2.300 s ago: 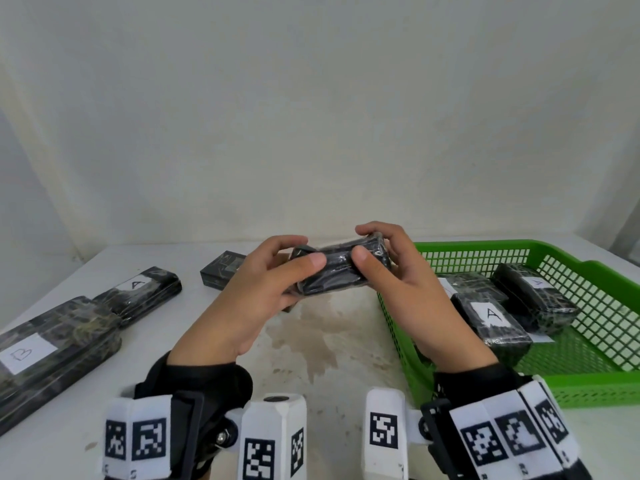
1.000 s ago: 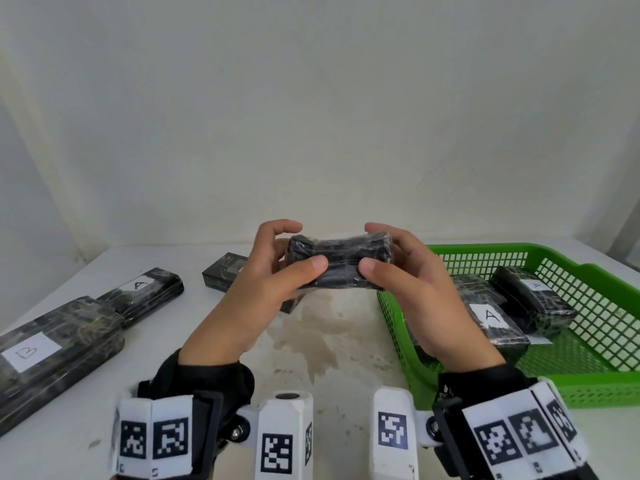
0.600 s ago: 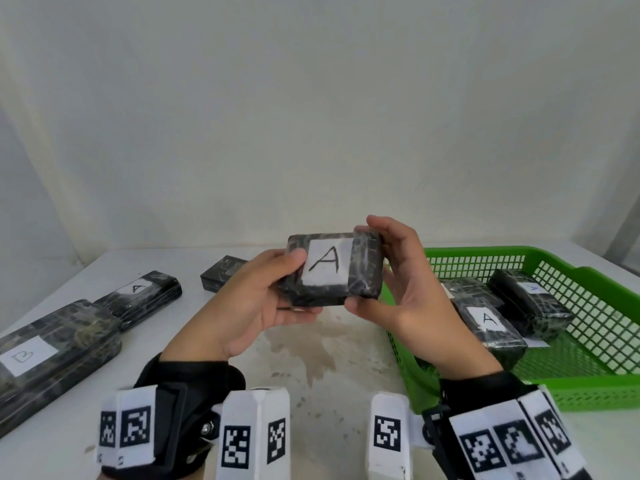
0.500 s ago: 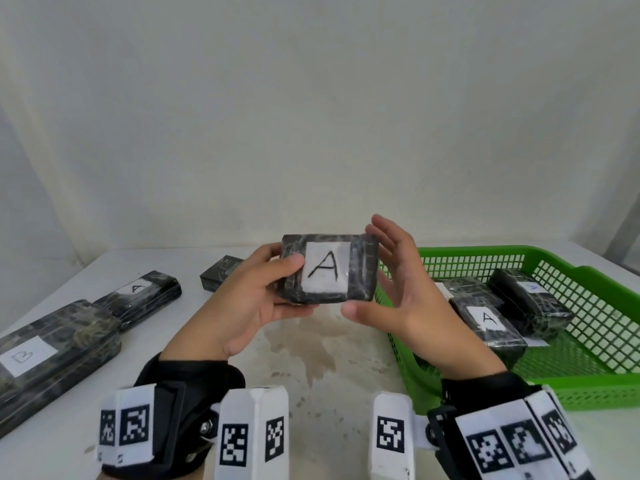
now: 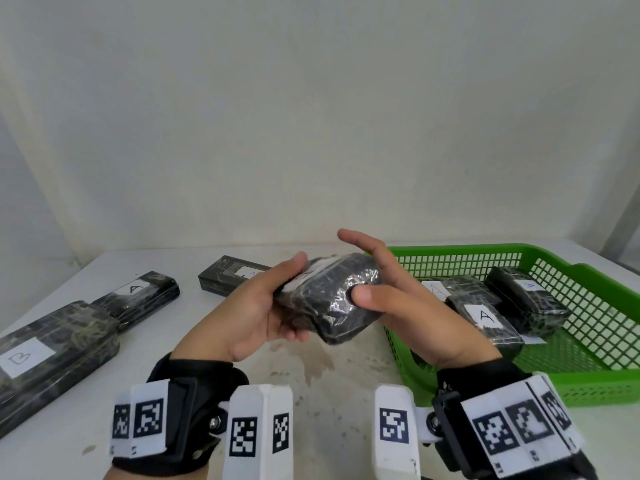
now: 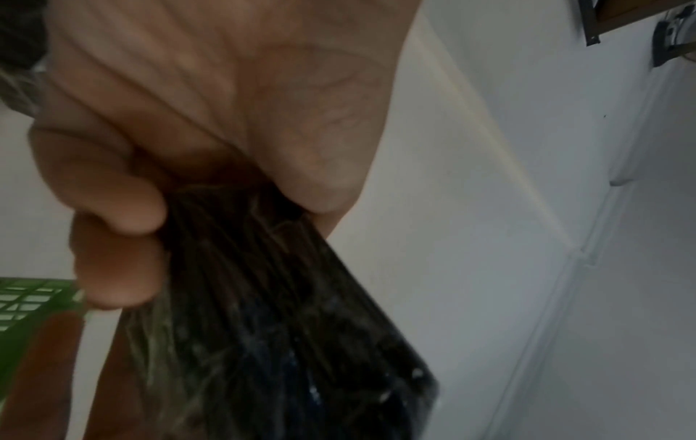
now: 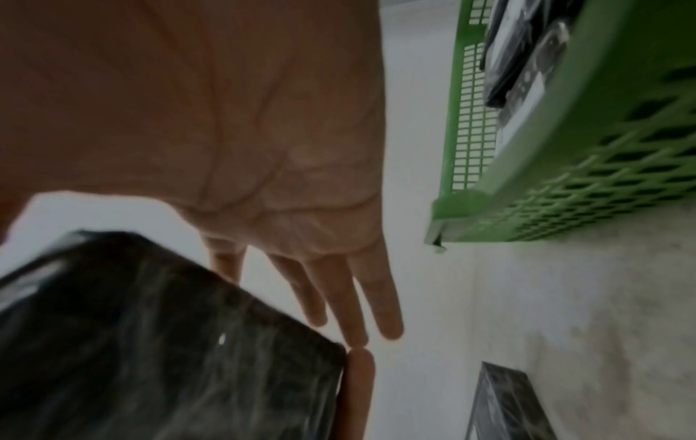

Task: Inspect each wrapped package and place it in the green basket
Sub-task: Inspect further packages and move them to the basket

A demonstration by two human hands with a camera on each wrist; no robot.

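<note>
A black, shiny wrapped package (image 5: 329,299) is held above the table just left of the green basket (image 5: 450,250). My left hand (image 5: 273,306) grips its left end, thumb on top and fingers curled beneath, as the left wrist view shows on the package (image 6: 286,327). My right hand (image 5: 381,271) is at its right end with straight, spread fingers (image 7: 339,297); only the thumb rests on the wrap. The package's white label is tilted away, with just an edge showing. Three wrapped packages lie in the basket, one labelled A (image 5: 485,317).
On the white table to the left lie a long package labelled B (image 5: 52,348), a slimmer one labelled A (image 5: 138,296) and a small dark box (image 5: 232,275). A pale wall stands close behind the table. A brownish stain (image 5: 311,362) marks the tabletop below my hands.
The package was turned so its A label faced me, then tipped down and away and lowered. My right hand's fingers let go and straightened; the left hand kept its grip.
</note>
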